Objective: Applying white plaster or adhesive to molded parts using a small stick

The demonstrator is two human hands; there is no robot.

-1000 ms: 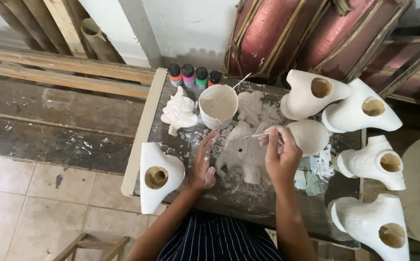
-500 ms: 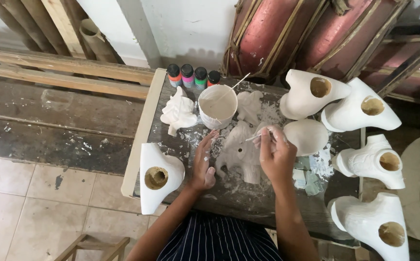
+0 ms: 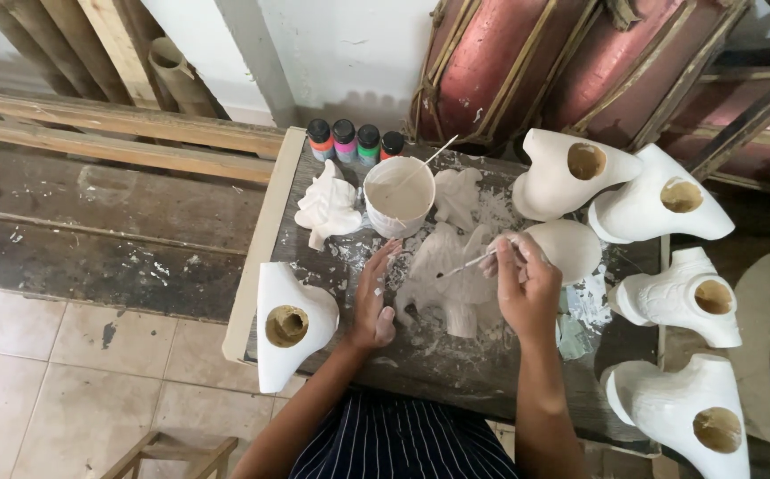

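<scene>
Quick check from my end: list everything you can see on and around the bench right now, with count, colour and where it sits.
Plaster figure: 1, white, bench centre, between the hands.
Thin brush: 1, pale, in the right hand, tip on the figure.
Cup: 1, white, behind the figure, a stick leaning in it.
Paint bottles: 4, black caps, orange, pink, green and red, back edge of the bench.
Small cast: 1, white, left of the cup.
Hollow moulds: 5, white with round holes, one at the front left corner, four at the right.
Rounded cast: 1, white, right of the figure.
Bench: 1, dark, plaster-spattered.
Left hand: steadies the figure.
Right hand: holds the brush.
</scene>
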